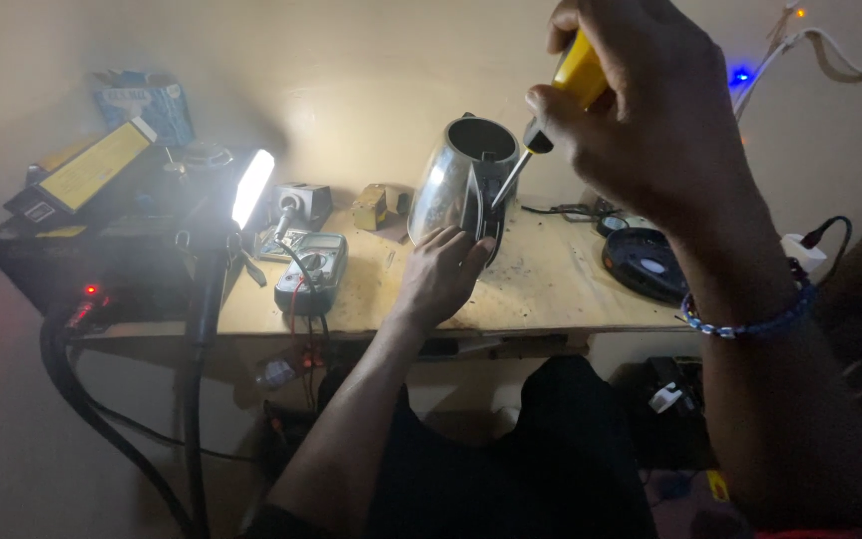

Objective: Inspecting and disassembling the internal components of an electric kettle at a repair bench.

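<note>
A shiny steel electric kettle (446,180) stands open-topped on the wooden bench (551,284), its black handle facing me. My left hand (441,274) rests against the base of the handle and steadies the kettle. My right hand (641,105) is raised and grips a screwdriver (566,85) with a yellow and black handle. Its thin shaft points down-left, with the tip at the top of the kettle's handle. A beaded bracelet circles my right wrist.
A bright work lamp (253,187) on a flexible stalk glares at the left. Beside it lie a multimeter (313,269) with leads and a black case (102,240). The round black kettle base (647,263) sits at the right, near cables and a white plug.
</note>
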